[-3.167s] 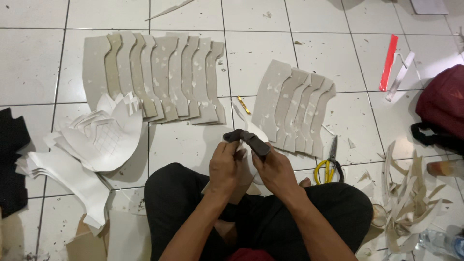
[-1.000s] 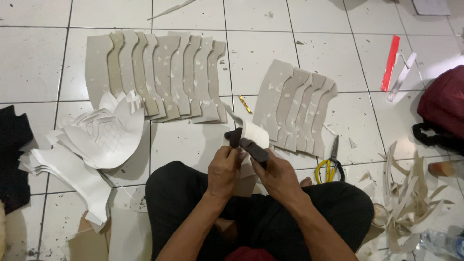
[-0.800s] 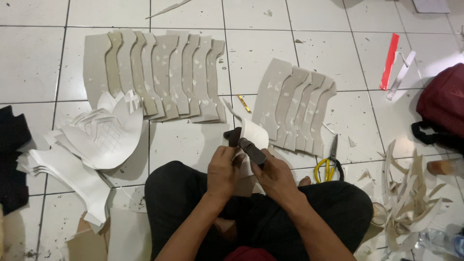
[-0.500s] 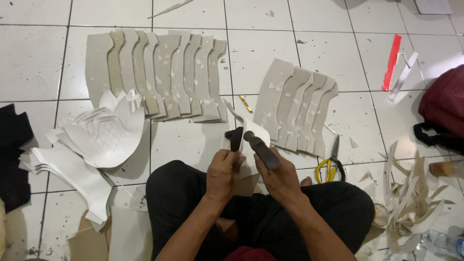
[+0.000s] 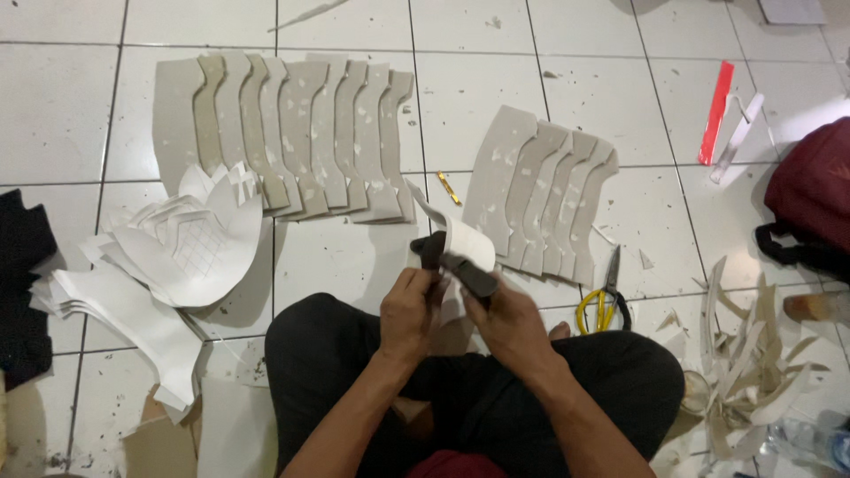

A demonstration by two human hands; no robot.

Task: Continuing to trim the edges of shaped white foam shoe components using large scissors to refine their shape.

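Observation:
I sit cross-legged on a white tiled floor. My left hand (image 5: 409,305) and my right hand (image 5: 503,320) are close together above my lap, both gripping a bent black strip (image 5: 453,262). A curled white paper piece (image 5: 466,239) rises behind the strip, touching it. The left fingers pinch the strip's left end; the right fingers close over its right end.
Two fanned rows of grey cardboard cut-outs lie ahead (image 5: 292,133) (image 5: 540,199). White paper shapes (image 5: 173,252) are stacked at left. Yellow-handled scissors (image 5: 604,301) lie to my right, paper scraps (image 5: 753,372) beyond, a dark red bag (image 5: 815,204) at far right, a red strip (image 5: 715,113).
The black strip has been turned and bent between my hands; the right end rose, then came back down. The hands stayed over my lap.

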